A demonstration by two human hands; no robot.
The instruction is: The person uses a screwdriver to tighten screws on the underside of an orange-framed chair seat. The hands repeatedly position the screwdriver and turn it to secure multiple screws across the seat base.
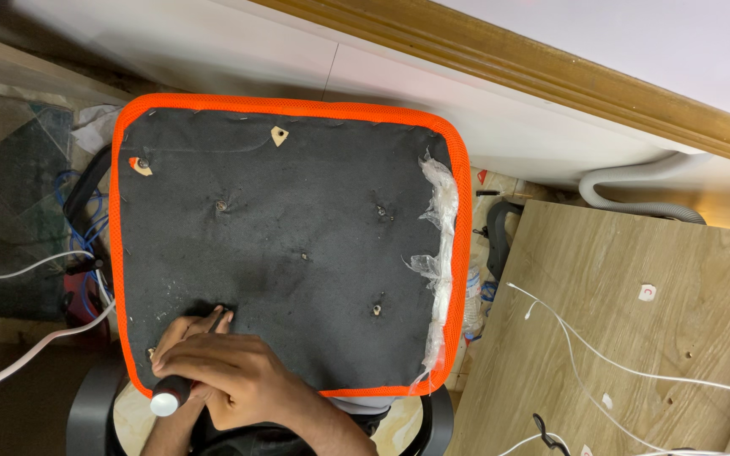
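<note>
An upturned chair seat (297, 245) fills the middle of the view, its underside covered in black fabric with an orange mesh rim (460, 253). Small bolt holes (378, 310) dot the fabric. At the seat's near left corner my right hand (238, 371) is wrapped over a screwdriver (169, 395) with a black handle and a pale end cap. Its shaft points up into the fabric. My left hand (175, 331) lies partly hidden under the right, fingers beside the shaft near the tip.
Torn clear plastic (439, 228) hangs along the seat's right edge. A wooden board (661, 355) with thin white cables (585, 346) lies to the right, a grey hose (635, 190) behind it. White and blue cables (19, 270) trail on the left. A black chair part (500, 241) sits between seat and board.
</note>
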